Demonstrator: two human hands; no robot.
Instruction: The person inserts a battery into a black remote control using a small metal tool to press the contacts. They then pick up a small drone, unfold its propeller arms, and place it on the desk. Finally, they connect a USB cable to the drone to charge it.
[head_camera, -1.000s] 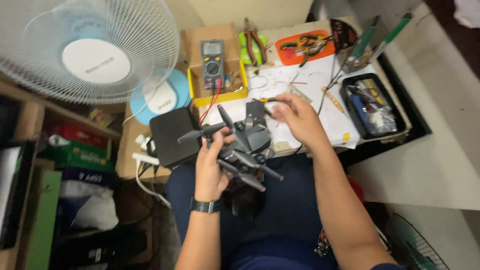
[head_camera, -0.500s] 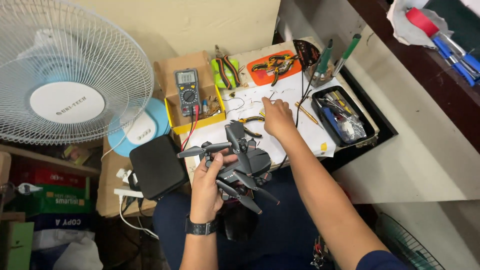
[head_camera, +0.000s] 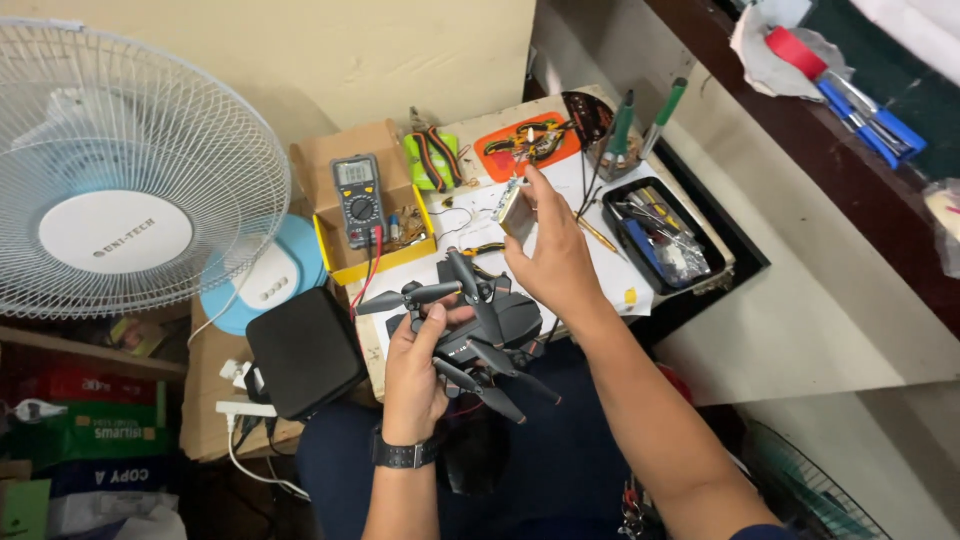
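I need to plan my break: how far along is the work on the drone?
Tools are laid out. The left hand holds the black drone above the lap; the right hand lifts a small flat rectangular part over the worktable. The part is not on the drone yet.

- A plain cream wall (head_camera: 380, 60) stands behind the small work table (head_camera: 690, 330).
- A white fan (head_camera: 120, 180) with a wire guard stands at the left.
- Below the fan, a wooden shelf (head_camera: 90, 350) holds coloured boxes (head_camera: 90, 430).
- At the right, a dark wooden ledge (head_camera: 830, 170) runs along a pale wall.
- The light is even and soft.
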